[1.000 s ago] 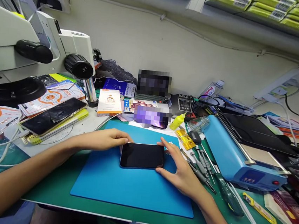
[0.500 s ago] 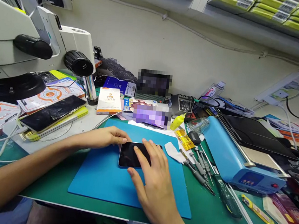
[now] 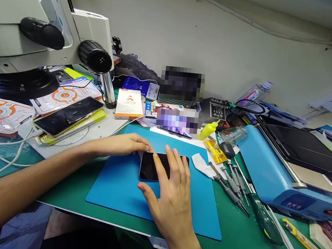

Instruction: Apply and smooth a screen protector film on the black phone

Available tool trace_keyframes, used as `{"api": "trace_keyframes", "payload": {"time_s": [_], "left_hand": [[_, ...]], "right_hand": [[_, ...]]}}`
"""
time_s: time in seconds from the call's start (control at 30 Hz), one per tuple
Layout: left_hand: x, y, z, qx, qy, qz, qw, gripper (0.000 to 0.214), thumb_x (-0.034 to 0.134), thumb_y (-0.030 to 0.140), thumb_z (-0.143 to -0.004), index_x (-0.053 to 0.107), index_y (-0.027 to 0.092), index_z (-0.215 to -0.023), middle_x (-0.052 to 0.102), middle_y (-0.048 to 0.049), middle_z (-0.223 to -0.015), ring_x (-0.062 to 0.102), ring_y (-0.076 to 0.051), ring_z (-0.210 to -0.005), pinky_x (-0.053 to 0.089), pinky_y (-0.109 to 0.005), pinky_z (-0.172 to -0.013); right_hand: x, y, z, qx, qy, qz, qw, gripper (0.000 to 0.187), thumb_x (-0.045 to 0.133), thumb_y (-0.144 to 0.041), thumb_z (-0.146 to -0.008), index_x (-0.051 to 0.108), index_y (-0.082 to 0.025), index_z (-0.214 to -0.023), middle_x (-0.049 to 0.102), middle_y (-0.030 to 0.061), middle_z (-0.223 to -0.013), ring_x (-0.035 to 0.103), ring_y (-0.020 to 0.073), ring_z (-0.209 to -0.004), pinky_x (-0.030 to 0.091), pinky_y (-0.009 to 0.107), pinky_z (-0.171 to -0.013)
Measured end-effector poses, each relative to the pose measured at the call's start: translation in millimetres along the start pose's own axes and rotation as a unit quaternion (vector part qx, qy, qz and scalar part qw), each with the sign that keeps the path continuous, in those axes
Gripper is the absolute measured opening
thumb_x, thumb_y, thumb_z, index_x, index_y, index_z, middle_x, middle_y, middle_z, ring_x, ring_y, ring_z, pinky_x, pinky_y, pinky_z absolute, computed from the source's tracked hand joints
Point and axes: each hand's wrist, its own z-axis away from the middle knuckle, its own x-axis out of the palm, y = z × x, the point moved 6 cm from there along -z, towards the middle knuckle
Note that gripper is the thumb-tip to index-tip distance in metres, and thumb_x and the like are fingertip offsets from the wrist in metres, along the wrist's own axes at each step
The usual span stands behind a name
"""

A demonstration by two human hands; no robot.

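Note:
A smartphone with a dark screen lies face up on a blue mat. My left hand is at its far left corner, thumb and fingers closed on the edge; some fingertips are hidden behind it. Across the screen's right half stretches my right hand, palm down, fingers apart and thumb held out over the mat. It covers part of the phone. To the right of the phone are a crumpled white wipe and several screwdrivers.
A microscope stands at the left, near another phone on a yellow box. At the right is a blue machine with a tablet on top. A green-handled tool, a white stick and a yellow cutter lie at the front right.
The whole view has shifted, so the bench appears farther up and to the right. My right hand's fingers have drawn slightly closer together over the phone. The left hand stays at the corner.

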Motion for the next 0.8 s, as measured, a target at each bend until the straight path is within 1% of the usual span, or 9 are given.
{"api": "trace_keyframes", "payload": {"time_s": [0.1,0.2,0.33,0.43,0.5,0.57,0.67,0.8], "left_hand": [[0.2,-0.7,0.2,-0.01,0.012,-0.029,0.999,0.04,0.054,0.051,-0.1,0.079,0.022,-0.111,0.078,-0.0015,-0.119,0.067,-0.024,-0.114,0.046,-0.03,-0.099],[1.0,-1.0,0.1,-0.013,0.013,-0.048,0.999,0.045,0.055,0.056,-0.099,0.079,0.02,-0.109,0.078,-0.0019,-0.114,0.067,-0.024,-0.108,0.047,-0.029,-0.093],[3.7,1.6,0.0,-0.001,-0.008,-0.065,0.998,0.047,0.052,0.057,-0.101,0.077,0.019,-0.112,0.077,-0.0028,-0.117,0.067,-0.023,-0.108,0.048,-0.028,-0.093],[4.0,3.0,0.1,0.005,-0.015,-0.071,0.997,0.045,0.051,0.055,-0.102,0.075,0.018,-0.109,0.077,-0.0034,-0.115,0.066,-0.023,-0.107,0.048,-0.027,-0.093],[3.9,2.9,-0.1,0.011,-0.016,-0.075,0.997,0.045,0.051,0.055,-0.102,0.075,0.017,-0.108,0.077,-0.0036,-0.112,0.066,-0.023,-0.105,0.048,-0.027,-0.093],[4.0,2.0,-0.7,0.019,-0.018,-0.078,0.997,0.044,0.051,0.054,-0.102,0.074,0.017,-0.109,0.077,-0.0037,-0.113,0.067,-0.023,-0.105,0.048,-0.027,-0.094],[4.1,1.4,-1.4,0.033,-0.018,-0.079,0.996,0.043,0.051,0.054,-0.102,0.074,0.018,-0.112,0.077,-0.0036,-0.117,0.067,-0.023,-0.108,0.048,-0.028,-0.098],[4.8,2.8,-1.0,0.034,-0.017,-0.084,0.996,0.042,0.051,0.053,-0.102,0.075,0.019,-0.113,0.077,-0.0034,-0.118,0.068,-0.024,-0.11,0.048,-0.028,-0.099]], "right_hand": [[-0.4,0.6,0.5,-0.006,-0.003,-0.003,1.0,0.067,0.054,-0.058,-0.103,0.049,-0.018,-0.156,0.033,0.0135,-0.171,0.025,0.0331,-0.16,0.027,0.059,-0.129],[1.2,2.3,0.7,0.002,-0.012,0.001,1.0,0.066,0.054,-0.058,-0.104,0.049,-0.019,-0.156,0.033,0.0124,-0.171,0.025,0.0323,-0.16,0.027,0.058,-0.129],[1.9,6.5,2.2,0.036,0.002,0.015,0.999,0.059,0.055,-0.052,-0.105,0.053,-0.02,-0.154,0.035,0.0118,-0.17,0.027,0.0323,-0.159,0.029,0.058,-0.128],[1.6,10.8,4.3,0.07,0.022,0.023,0.997,0.055,0.053,-0.051,-0.106,0.057,-0.019,-0.15,0.039,0.0138,-0.167,0.031,0.0336,-0.157,0.032,0.06,-0.126],[1.8,13.0,5.3,0.085,0.025,0.021,0.996,0.054,0.052,-0.05,-0.106,0.057,-0.018,-0.15,0.041,0.014,-0.166,0.032,0.0337,-0.157,0.034,0.06,-0.125],[2.1,12.1,5.2,0.074,0.019,0.013,0.997,0.056,0.052,-0.05,-0.106,0.054,-0.018,-0.152,0.039,0.0131,-0.168,0.03,0.0331,-0.157,0.035,0.059,-0.125],[0.5,6.5,3.1,0.033,0.001,-0.009,0.999,0.057,0.055,-0.051,-0.105,0.054,-0.018,-0.152,0.038,0.0107,-0.169,0.029,0.0314,-0.158,0.032,0.058,-0.127],[-4.9,1.8,0.5,0.008,-0.003,-0.047,0.999,0.051,0.056,-0.053,-0.104,0.061,-0.024,-0.146,0.046,0.0069,-0.164,0.034,0.0286,-0.157,0.031,0.056,-0.129]]}}
